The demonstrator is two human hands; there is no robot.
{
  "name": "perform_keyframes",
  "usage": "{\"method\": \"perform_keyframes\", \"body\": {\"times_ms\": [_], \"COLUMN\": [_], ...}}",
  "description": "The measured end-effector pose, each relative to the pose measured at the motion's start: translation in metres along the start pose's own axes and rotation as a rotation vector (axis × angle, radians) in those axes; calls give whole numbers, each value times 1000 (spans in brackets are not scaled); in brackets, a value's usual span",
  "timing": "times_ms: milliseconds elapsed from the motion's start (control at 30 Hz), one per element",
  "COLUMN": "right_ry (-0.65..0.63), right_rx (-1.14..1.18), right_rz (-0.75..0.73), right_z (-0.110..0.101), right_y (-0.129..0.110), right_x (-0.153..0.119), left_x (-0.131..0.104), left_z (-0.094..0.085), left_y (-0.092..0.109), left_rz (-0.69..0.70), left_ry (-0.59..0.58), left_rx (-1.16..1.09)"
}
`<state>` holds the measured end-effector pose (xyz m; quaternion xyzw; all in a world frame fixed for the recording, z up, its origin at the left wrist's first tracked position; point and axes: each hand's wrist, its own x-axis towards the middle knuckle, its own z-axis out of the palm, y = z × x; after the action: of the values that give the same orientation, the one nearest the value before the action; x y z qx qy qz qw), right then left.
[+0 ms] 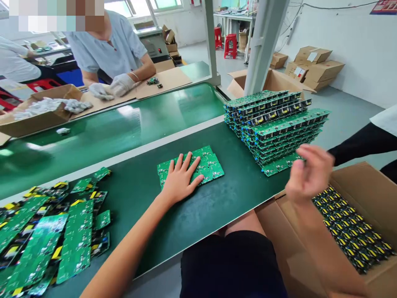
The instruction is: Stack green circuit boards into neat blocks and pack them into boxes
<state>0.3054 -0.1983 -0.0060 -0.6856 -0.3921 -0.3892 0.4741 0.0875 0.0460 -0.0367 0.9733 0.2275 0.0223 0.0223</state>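
left hand (180, 179) flat, fingers spread, on a circuit board panel (207, 165); right hand (308, 171) raised, loosely curled, empty, before stacked circuit boards (273, 124).

The left hand (181, 178) lies flat, palm down, fingers spread and pointing away from the body, resting on the green circuit panel (198, 165). Its bare forearm runs straight back from that panel toward the lower left, the wrist level. The right hand (308, 171) hangs in the air to the right of the panel, raised and blurred, fingers loosely curled with nothing between them, thumb side toward the face. Its bare forearm slopes down to the lower right.
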Motion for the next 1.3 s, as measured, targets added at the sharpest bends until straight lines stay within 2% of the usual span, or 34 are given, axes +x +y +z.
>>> {"method": "perform_keyframes", "body": {"times_ms": [133,200,267,333,367,433,467,533,600,667,767,867,933,1000,1100,1233,1300], "right_ry": [-458,-599,-667,-683,-684,-728,-773,-879,-945,-949,-894,-839,-870,-959,-1043,-1018,-991], "right_rx": [224,283,267,221,194,136,106,57,24,20,111,134,73,22,9,45,66], "right_rz": [36,46,40,56,75,126,142,134,96,106,238,328,335,354,385,347,373], "right_z": [18,26,29,26,22,13,9,2,-2,-5,-5,2,12,23,31,28,26], "right_y": [-50,-63,-67,-66,-64,-62,-61,-63,-68,-77,-90,-95,-92,-87,-80,-82,-86], "right_x": [-44,-57,-62,-61,-59,-56,-56,-58,-62,-64,-56,-40,-33,-31,-34,-38,-36], "left_x": [-33,-49,-63,-76,-83,-98,-107,-125,-140,-150,-151,-133,-117,-105,-101,-110,-112], "left_z": [4,5,3,-3,-7,-15,-17,-20,-19,-17,-20,-26,-27,-26,-22,-18,-20], "left_y": [26,40,49,50,48,40,36,29,27,29,30,25,19,13,11,13,12], "left_rz": [42,70,97,49,-27,-271,-409,-603,-648,-619,-626,-667,-697,-745,-783,-708,-705], "left_ry": [46,64,98,195,261,346,332,189,54,40,161,254,213,126,56,104,146], "left_rx": [-4,-21,-45,-86,-111,-152,-168,-222,-312,-412,-507,-515,-488,-465,-459,-553,-607]}}
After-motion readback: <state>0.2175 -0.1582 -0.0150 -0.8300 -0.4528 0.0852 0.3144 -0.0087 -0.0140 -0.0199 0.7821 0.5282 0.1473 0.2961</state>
